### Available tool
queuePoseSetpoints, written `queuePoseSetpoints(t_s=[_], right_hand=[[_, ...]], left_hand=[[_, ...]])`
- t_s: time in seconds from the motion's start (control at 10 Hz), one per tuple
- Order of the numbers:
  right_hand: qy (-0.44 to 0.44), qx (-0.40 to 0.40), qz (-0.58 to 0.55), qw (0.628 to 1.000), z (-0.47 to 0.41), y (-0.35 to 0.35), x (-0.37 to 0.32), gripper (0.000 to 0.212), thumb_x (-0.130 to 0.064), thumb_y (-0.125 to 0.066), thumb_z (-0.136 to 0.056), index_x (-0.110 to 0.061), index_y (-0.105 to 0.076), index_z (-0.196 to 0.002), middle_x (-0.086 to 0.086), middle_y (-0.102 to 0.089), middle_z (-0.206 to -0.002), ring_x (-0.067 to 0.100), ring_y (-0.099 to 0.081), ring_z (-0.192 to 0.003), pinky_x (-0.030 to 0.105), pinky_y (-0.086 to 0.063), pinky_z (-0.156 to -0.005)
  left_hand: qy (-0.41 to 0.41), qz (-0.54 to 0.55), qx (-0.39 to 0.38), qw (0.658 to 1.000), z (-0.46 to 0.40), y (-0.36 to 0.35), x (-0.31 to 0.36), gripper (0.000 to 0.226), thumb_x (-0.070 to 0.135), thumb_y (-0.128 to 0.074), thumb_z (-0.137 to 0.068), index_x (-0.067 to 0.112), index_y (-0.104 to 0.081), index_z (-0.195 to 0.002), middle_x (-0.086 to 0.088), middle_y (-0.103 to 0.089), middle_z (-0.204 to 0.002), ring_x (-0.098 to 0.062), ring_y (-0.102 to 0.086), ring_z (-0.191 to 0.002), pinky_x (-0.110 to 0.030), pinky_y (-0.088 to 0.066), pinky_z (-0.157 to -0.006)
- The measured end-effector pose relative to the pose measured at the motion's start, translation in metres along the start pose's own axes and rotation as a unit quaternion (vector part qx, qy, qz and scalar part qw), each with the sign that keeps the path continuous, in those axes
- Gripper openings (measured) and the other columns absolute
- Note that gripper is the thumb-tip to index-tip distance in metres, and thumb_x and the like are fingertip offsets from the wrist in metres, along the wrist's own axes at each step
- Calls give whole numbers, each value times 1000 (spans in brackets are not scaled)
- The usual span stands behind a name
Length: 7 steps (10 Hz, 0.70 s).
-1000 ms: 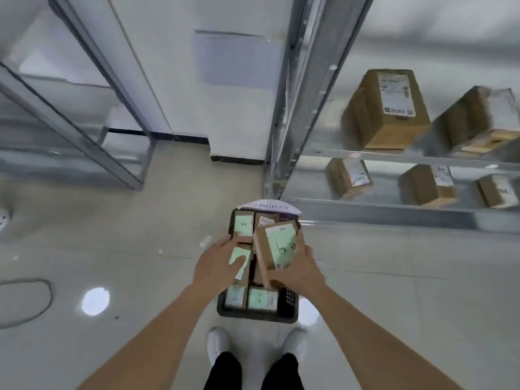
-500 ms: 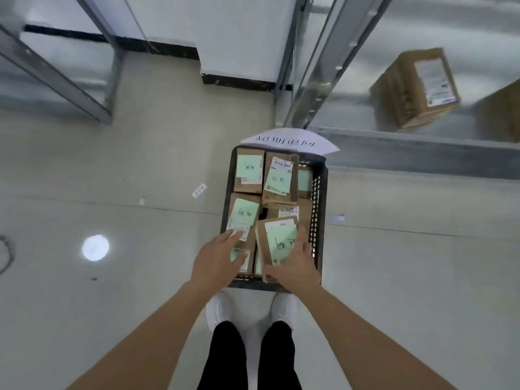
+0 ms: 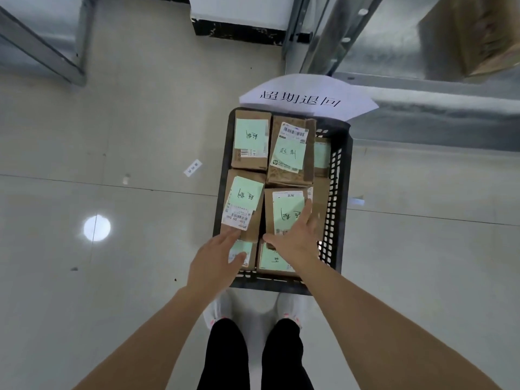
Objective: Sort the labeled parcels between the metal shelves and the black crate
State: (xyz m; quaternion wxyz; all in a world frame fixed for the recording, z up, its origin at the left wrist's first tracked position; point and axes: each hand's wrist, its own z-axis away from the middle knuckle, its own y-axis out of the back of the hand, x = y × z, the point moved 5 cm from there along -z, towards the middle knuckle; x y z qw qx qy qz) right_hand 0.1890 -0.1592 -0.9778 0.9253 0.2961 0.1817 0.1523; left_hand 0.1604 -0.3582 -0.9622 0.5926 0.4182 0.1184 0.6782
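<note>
A black crate (image 3: 341, 192) stands on the floor in front of my feet, packed with several brown cardboard parcels bearing green labels. My right hand (image 3: 295, 240) lies with straight fingers on a parcel (image 3: 284, 212) in the crate's near right part. My left hand (image 3: 216, 260) hovers open over the near left corner, fingertips at the lower edge of another labeled parcel (image 3: 243, 204). Two more parcels (image 3: 251, 142) (image 3: 291, 153) fill the far end. A metal shelf (image 3: 422, 88) runs along the upper right and holds a brown box (image 3: 478, 32).
A white paper sign (image 3: 306, 94) with printed characters sticks out behind the crate. A second metal shelf frame (image 3: 42, 52) stands at the upper left. A small paper slip (image 3: 193, 167) lies on the tiled floor left of the crate. My white shoes (image 3: 222, 311) touch the crate's near edge.
The parcel my right hand gripped upright now lies flat in the crate, with my fingers straightened on top of it. My view has tilted further down toward the crate.
</note>
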Motion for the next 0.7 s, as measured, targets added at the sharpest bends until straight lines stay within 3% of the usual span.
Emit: queuePoseSetpoints(t_s=[0.2, 0.4, 0.5, 0.6, 0.7], right_hand=[[-2, 12, -67, 998, -13, -18, -1, 146, -45, -92, -69, -32, 24, -158, 4, -5, -169, 31, -22, -153, 57, -46, -108], [11, 11, -45, 999, -13, -14, 4, 149, -58, -91, -62, -41, 26, -153, 1, -2, -170, 32, -26, -153, 57, -51, -103], [39, 19, -17, 999, -5, -2, 4, 143, -62, -87, -67, -33, 20, -157, 2, -4, -171, 29, -16, -156, 55, -31, -121], [48, 15, -13, 999, 8, 15, 6, 125, -58, -80, -78, -37, 12, -160, -1, -10, -171, 28, -20, -155, 54, -35, -119], [113, 32, 28, 993, 30, 45, -3, 109, -56, -74, -81, -42, 0, -160, -5, -23, -167, 28, -31, -151, 55, -46, -109]], left_hand=[[0, -10, 3, 1000, -9, -10, -3, 53, 43, -53, -97, 32, -40, -148, 12, -43, -152, -13, -43, -136, -37, -40, -112], [-9, -8, 10, 1000, -11, -5, 4, 53, 42, -54, -97, 31, -41, -147, 12, -47, -148, -12, -47, -130, -37, -44, -107], [-8, -22, 9, 1000, -4, 2, 10, 54, 43, -54, -97, 31, -40, -148, 12, -43, -151, -13, -45, -133, -37, -43, -109], [-11, -37, 8, 999, 8, 15, 19, 55, 44, -53, -97, 32, -38, -148, 11, -41, -153, -14, -45, -134, -39, -44, -109], [-20, -49, 25, 998, 24, 42, 45, 58, 44, -52, -98, 33, -31, -152, 8, -34, -158, -17, -38, -142, -40, -40, -113]])
